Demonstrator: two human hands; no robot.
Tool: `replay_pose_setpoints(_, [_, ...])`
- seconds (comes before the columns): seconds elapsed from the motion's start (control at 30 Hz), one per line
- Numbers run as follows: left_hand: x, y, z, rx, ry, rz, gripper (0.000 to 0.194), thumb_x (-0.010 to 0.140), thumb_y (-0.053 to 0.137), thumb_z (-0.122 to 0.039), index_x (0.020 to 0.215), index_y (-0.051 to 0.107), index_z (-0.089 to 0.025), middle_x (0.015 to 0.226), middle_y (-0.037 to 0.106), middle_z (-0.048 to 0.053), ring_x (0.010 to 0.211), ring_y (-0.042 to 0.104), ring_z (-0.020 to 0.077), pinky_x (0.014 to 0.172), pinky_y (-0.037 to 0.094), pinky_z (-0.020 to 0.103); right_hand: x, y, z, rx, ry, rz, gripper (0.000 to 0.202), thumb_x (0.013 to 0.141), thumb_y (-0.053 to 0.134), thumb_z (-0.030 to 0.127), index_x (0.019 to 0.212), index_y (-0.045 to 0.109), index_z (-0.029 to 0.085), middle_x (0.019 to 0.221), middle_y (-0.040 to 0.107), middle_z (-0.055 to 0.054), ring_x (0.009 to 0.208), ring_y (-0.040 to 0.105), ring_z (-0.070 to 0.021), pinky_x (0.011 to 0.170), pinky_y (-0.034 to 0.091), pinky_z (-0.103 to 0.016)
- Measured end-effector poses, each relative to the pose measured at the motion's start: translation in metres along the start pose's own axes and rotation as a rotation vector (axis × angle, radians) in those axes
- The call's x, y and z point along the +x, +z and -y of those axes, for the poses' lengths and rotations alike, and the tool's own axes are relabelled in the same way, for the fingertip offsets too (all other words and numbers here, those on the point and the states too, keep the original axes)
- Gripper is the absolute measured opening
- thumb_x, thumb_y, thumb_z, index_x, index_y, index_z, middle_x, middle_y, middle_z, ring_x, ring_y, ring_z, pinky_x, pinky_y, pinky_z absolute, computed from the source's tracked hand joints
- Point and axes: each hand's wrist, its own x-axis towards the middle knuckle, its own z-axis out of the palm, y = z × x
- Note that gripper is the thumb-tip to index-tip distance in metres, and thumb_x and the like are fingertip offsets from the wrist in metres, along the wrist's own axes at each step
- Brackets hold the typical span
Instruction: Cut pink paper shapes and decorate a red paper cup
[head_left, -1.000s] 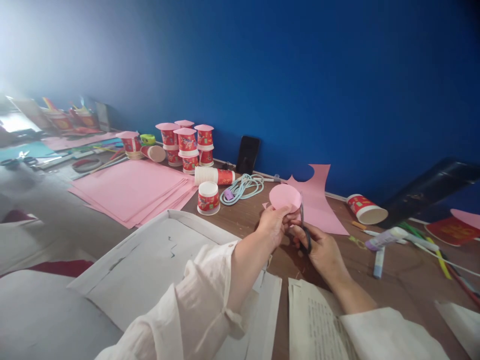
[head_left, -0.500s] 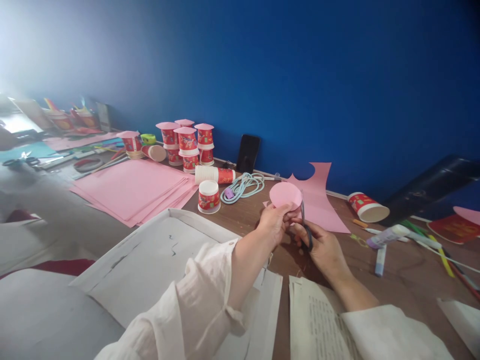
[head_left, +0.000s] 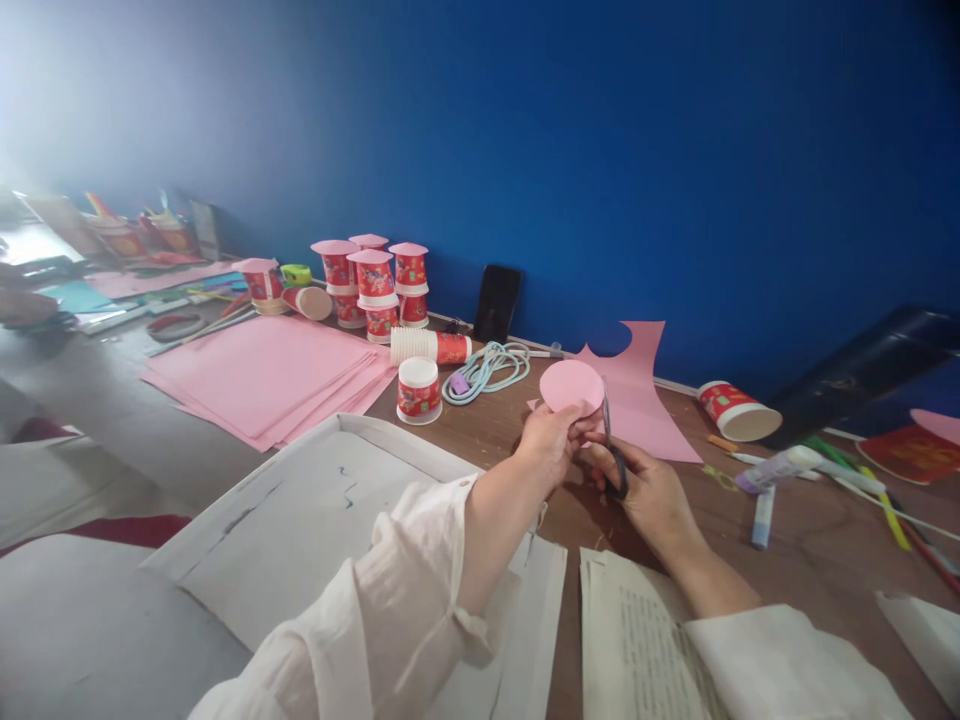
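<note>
My left hand (head_left: 551,440) pinches the lower edge of a round piece of pink paper (head_left: 571,385). Just to its right, my right hand (head_left: 646,492) is closed round the dark handles of a pair of scissors (head_left: 616,465), whose blades point up along the right edge of the circle. Behind the hands lies a larger pink sheet (head_left: 637,395) with curved cut-outs. Left of the hands, a coiled light blue cord (head_left: 491,370) and an upside-down red paper cup (head_left: 419,390) rest on the brown table.
Stacked red cups with pink discs (head_left: 375,280) stand by the blue wall, beside a phone (head_left: 497,302). Pink sheets (head_left: 270,375) lie at left. A white box lid (head_left: 300,510) and printed pages (head_left: 637,635) are in front. Right: a tipped cup (head_left: 737,411), a glue stick (head_left: 778,470).
At the far left, another person's hand has moved to where the scissors lay on the table. My own hands and the pink circle have hardly moved.
</note>
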Motion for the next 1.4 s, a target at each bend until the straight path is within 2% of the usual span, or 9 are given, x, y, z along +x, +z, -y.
replay_pose_setpoints(0.27, [0.000, 0.001, -0.001, 0.029, 0.002, -0.033, 0.017, 0.074, 0.066, -0.009, 0.088, 0.058, -0.012, 0.079, 0.069, 0.007, 0.064, 0.065, 0.0131, 0.056, 0.050, 0.022, -0.001, 0.001, 0.003, 0.006, 0.016, -0.014, 0.059, 0.075, 0.065, 0.058, 0.114, 0.071, 0.014, 0.058, 0.061, 0.001, 0.054, 0.055, -0.0145, 0.053, 0.045, -0.025])
replay_pose_setpoints(0.5, [-0.003, 0.003, -0.003, 0.089, 0.028, -0.047, 0.015, 0.073, 0.068, -0.009, 0.086, 0.061, -0.012, 0.082, 0.070, 0.010, 0.071, 0.069, 0.0163, 0.064, 0.053, 0.025, -0.002, 0.001, 0.007, 0.006, 0.018, -0.002, 0.059, 0.078, 0.064, 0.059, 0.115, 0.070, 0.015, 0.058, 0.059, 0.002, 0.050, 0.053, -0.0131, 0.050, 0.044, -0.025])
replay_pose_setpoints(0.7, [-0.002, 0.003, -0.001, 0.151, 0.044, -0.025, 0.013, 0.074, 0.065, -0.009, 0.087, 0.064, -0.010, 0.076, 0.071, 0.010, 0.070, 0.069, 0.0161, 0.060, 0.052, 0.022, -0.005, -0.001, 0.010, 0.000, 0.015, -0.006, 0.060, 0.078, 0.061, 0.063, 0.113, 0.071, 0.014, 0.061, 0.060, 0.001, 0.049, 0.053, -0.0127, 0.049, 0.045, -0.025])
replay_pose_setpoints(0.87, [-0.001, 0.002, -0.001, 0.173, 0.042, -0.036, 0.017, 0.073, 0.067, -0.010, 0.090, 0.064, -0.010, 0.082, 0.072, 0.012, 0.072, 0.070, 0.0180, 0.059, 0.052, 0.024, -0.005, -0.003, 0.010, -0.049, -0.030, -0.006, 0.055, 0.081, 0.060, 0.062, 0.108, 0.073, 0.015, 0.060, 0.060, 0.001, 0.051, 0.053, -0.0128, 0.053, 0.045, -0.025])
replay_pose_setpoints(1.13, [-0.002, 0.004, -0.003, 0.176, 0.024, -0.046, 0.014, 0.077, 0.060, -0.007, 0.091, 0.064, -0.009, 0.081, 0.072, 0.012, 0.071, 0.070, 0.0167, 0.063, 0.053, 0.025, -0.004, -0.004, 0.009, -0.042, -0.009, -0.001, 0.056, 0.080, 0.061, 0.061, 0.109, 0.072, 0.015, 0.059, 0.060, 0.001, 0.051, 0.053, -0.0131, 0.053, 0.044, -0.025])
replay_pose_setpoints(1.4, [-0.003, 0.005, -0.004, 0.178, 0.030, -0.079, 0.015, 0.075, 0.062, -0.007, 0.090, 0.062, -0.010, 0.081, 0.072, 0.012, 0.072, 0.070, 0.0177, 0.061, 0.054, 0.025, -0.006, -0.002, 0.014, -0.003, 0.034, -0.004, 0.058, 0.078, 0.062, 0.062, 0.110, 0.072, 0.015, 0.061, 0.060, 0.002, 0.049, 0.053, -0.0127, 0.052, 0.044, -0.025])
